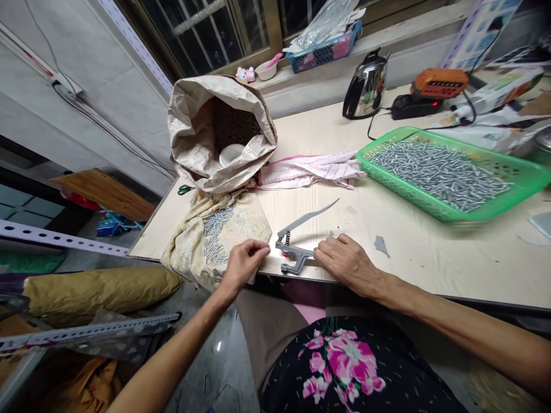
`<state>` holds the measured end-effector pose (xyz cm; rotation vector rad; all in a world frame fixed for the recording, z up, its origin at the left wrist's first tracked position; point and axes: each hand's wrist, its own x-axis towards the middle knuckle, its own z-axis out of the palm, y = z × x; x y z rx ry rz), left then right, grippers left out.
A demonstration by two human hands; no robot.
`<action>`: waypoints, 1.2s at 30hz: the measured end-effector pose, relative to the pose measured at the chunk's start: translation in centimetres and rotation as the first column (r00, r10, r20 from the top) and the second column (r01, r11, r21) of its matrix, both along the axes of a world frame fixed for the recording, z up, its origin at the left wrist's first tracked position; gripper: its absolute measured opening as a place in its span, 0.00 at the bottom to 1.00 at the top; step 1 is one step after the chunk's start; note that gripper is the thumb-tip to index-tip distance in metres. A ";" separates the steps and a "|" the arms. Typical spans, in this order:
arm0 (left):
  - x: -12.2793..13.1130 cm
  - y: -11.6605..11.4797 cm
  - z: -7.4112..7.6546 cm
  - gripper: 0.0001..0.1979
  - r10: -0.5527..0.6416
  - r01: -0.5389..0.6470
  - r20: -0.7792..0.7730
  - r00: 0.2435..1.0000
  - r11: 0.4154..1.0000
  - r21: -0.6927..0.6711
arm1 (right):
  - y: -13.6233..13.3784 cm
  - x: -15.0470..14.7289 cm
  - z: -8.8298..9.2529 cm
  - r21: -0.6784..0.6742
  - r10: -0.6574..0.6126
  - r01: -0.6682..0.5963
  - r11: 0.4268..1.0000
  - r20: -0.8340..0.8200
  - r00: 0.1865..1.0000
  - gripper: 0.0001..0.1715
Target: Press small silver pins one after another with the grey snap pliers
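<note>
My right hand [348, 264] is closed round the lower handle of grey spring-loaded pliers [297, 252], which look like snap-fastener pliers. Their upper handle rises free, and a small red piece shows near the jaw at the table's front edge. Just left of the jaw, my left hand [245, 261] has thumb and fingertips pressed together; anything between them is too small to make out. Beyond it, a pile of small silvery metal pieces [217, 229] lies on a yellowish patterned cloth [253, 215].
Behind the cloth stands an open sack [189, 126] holding dark contents and a white dish [231, 154]. A green basket [413, 201] of metal pins is at the right. A pink-and-white cloth [310, 171], a kettle [365, 86] and an orange battery [439, 83] are farther back.
</note>
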<state>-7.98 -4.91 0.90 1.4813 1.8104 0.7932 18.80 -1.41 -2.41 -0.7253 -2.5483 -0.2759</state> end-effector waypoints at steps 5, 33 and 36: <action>4.2 -2.1 -2.1 0.18 0.146 -0.119 0.271 0.952 0.987 -0.112 | -0.2 -0.1 0.5 -0.056 0.004 -0.004 0.998 0.003 1.000 0.19; 4.2 0.7 -1.4 0.16 -0.070 0.045 -0.048 0.996 0.920 -0.388 | 5.9 1.2 0.9 -0.504 0.034 0.106 0.857 0.261 0.965 0.53; 4.0 0.8 -1.5 0.18 -0.097 0.057 -0.080 0.992 0.912 -0.407 | 5.3 1.2 1.5 -0.510 0.014 0.126 0.851 0.261 0.965 0.48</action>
